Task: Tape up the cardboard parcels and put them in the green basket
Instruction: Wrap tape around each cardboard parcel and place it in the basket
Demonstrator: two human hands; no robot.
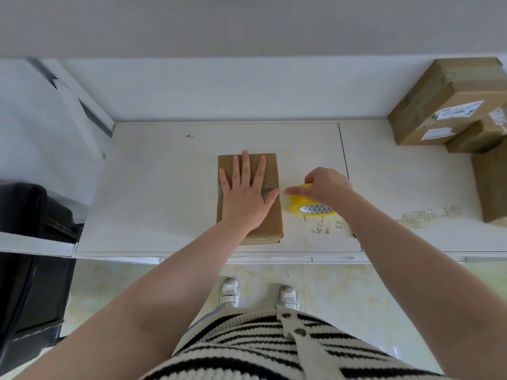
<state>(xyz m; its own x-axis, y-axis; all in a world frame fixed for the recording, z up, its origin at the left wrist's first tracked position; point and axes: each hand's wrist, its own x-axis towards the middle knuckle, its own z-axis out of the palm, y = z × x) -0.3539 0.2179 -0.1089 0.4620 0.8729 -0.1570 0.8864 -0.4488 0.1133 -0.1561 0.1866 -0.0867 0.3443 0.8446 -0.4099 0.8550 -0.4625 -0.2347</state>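
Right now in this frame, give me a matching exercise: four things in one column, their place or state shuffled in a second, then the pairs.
Things:
1. left hand
2. right hand
3. tape roll
4. stacked boxes

Places or states:
A. far right corner of the table
B. flat, fingers spread, on the parcel
C. yellow, on the table right of the parcel
D. gripping the tape roll from above

Pairs: 1-B, 2-D, 3-C, 4-A
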